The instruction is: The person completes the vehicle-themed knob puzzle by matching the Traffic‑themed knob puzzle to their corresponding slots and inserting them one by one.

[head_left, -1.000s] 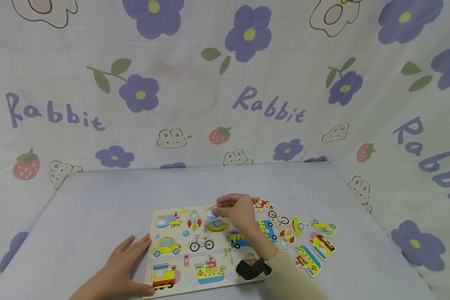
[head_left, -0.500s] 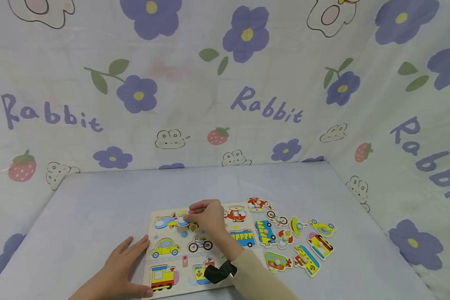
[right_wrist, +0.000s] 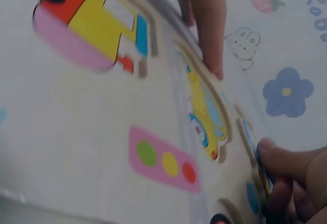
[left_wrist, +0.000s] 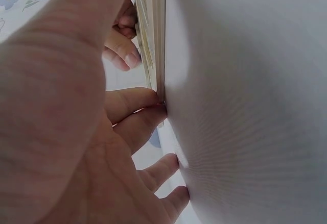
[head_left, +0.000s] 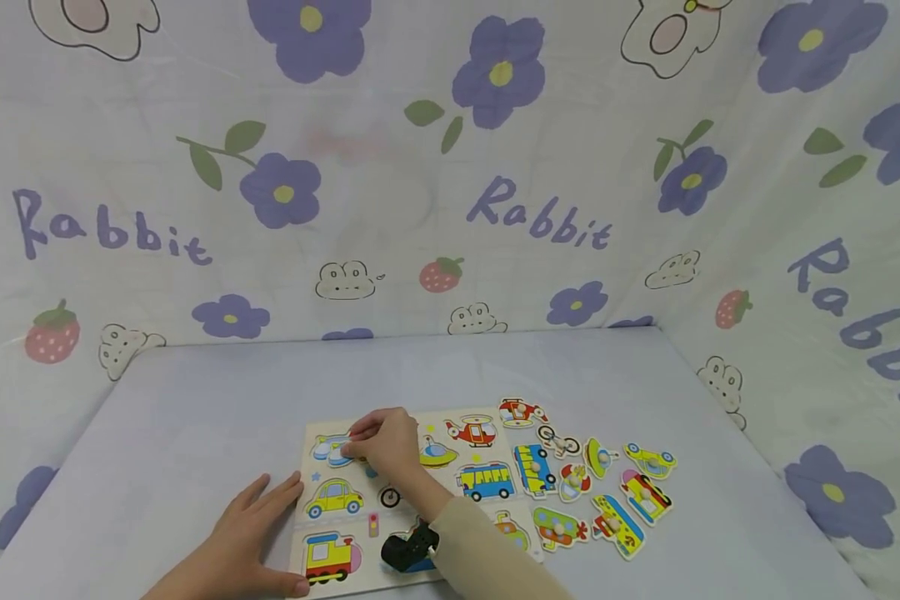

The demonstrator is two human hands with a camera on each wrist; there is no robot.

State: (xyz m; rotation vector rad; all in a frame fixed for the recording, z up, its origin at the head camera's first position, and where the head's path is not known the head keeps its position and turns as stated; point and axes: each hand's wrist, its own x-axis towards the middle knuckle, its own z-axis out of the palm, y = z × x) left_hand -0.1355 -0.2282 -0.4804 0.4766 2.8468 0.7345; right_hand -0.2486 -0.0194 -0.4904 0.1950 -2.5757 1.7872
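Airplane piece over its recess

By the right-hand grip, it was pinched at the far-left corner of the puzzle board, whose edge was touched by the left hand, fingers spread; outlines seemed best aligned before pressing.

A blue-and-white plane piece partly covers the far-left recess of the pale board, flat on the desk.

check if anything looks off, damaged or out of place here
Nothing looks spilled or broken. The loose pieces beside the puzzle board lie at mixed angles, the yellow car piece wheels-up in the head view. The oddest thing is a faint pink smudge on the backdrop, blurrier than the printed flowers; whether a stain, I cannot tell.
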